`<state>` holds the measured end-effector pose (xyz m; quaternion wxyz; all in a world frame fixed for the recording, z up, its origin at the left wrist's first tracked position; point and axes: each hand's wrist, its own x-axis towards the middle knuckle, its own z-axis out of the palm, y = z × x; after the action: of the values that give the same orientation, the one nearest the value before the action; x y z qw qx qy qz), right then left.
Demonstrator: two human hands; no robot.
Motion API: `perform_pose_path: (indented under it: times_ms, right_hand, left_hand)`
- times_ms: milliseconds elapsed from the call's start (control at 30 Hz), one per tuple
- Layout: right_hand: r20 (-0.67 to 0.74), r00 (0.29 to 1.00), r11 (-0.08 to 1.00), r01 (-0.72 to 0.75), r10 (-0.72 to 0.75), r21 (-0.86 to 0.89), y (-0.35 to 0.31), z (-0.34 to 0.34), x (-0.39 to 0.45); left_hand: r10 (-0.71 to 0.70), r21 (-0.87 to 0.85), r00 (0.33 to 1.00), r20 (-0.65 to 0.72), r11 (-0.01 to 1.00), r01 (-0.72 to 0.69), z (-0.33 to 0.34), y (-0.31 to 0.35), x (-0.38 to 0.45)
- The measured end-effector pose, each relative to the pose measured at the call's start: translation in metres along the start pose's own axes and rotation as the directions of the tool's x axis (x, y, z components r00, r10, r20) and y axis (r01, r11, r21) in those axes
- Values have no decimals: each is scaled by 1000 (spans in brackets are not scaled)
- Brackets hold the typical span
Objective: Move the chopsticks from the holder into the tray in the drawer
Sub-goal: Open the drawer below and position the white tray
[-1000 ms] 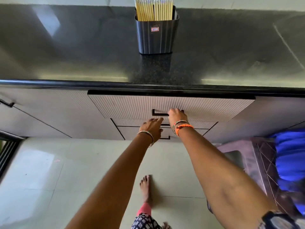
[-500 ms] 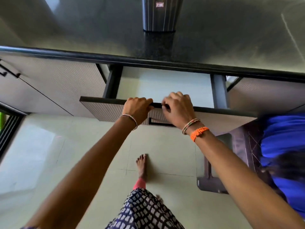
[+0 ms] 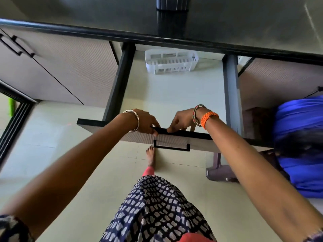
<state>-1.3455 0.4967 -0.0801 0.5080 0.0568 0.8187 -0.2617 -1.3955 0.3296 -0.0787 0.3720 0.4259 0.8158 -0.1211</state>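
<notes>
Two bare hands grip the top edge of the drawer front [image 3: 176,139], which carries one black handle [image 3: 171,147]. Nearest the camera, the left hand [image 3: 146,124] is clenched over that dark edge, one silver bangle [image 3: 135,119] on its wrist. The right hand [image 3: 183,122] hooks its fingers over the same edge just beside it, wearing thin bangles and one orange band [image 3: 208,117]. One drawer [image 3: 174,95] stands pulled wide open, its pale floor bare except for one white slotted tray [image 3: 171,62] lying at the far end, under the counter lip. Farther back on the dark countertop [image 3: 244,23] stands one dark ribbed holder [image 3: 172,3], only its base in view; the chopsticks themselves are cut off by the frame.
</notes>
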Motion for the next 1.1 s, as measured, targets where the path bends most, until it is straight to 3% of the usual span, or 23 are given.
perform_pose_path:
  times_ms: [200, 333, 433, 567, 600, 667, 733, 800, 867, 933, 1100]
  right_hand:
    - [164, 986, 997, -26, 14, 68, -7, 41, -2]
    - [146, 989, 998, -26, 18, 59, -10, 45, -5]
    - [156, 987, 998, -45, 37, 51, -10, 40, -6]
    - [161, 987, 996, -27, 12, 88, -11, 36, 4]
    - [100, 995, 997, 10, -18, 74, -9, 29, 9]
    - [-180, 977, 992, 103, -114, -71, -4, 4, 20]
    - [-482, 856, 977, 110, -187, -184, 4, -27, 31]
    - [-646, 751, 987, 48, -137, -154, 15, -60, 46]
    - [-696, 712, 983, -48, -91, -178, 27, -89, 68]
    - [-659, 747, 956, -123, -89, -268, 35, -113, 88]
    - [-548, 834, 890, -203, -61, -408, 31, -164, 124]
  left_hand:
    - [76, -20, 989, 129, 997, -74, 32, 20, -27]
    - [78, -10, 996, 47, 997, -78, 38, 22, -30]
    - [45, -50, 992, 114, 998, -39, 32, 19, -22]
    - [79, -365, 957, 279, 931, 30, 22, 7, -12]
    - [93, -438, 965, 245, 899, 24, 16, 1, -6]
    - [49, -448, 999, -14, 892, -50, 1, -17, 14]
    - [-60, -382, 941, -334, 921, -76, -15, -40, 42]
    - [-162, -360, 869, -468, 933, -20, -33, -63, 72]
    - [-212, -303, 847, -488, 951, 64, -49, -78, 99]
    - [-202, -232, 849, -488, 968, 97, -62, -88, 126]
    - [-219, -131, 957, -191, 972, 197, -75, -112, 172]
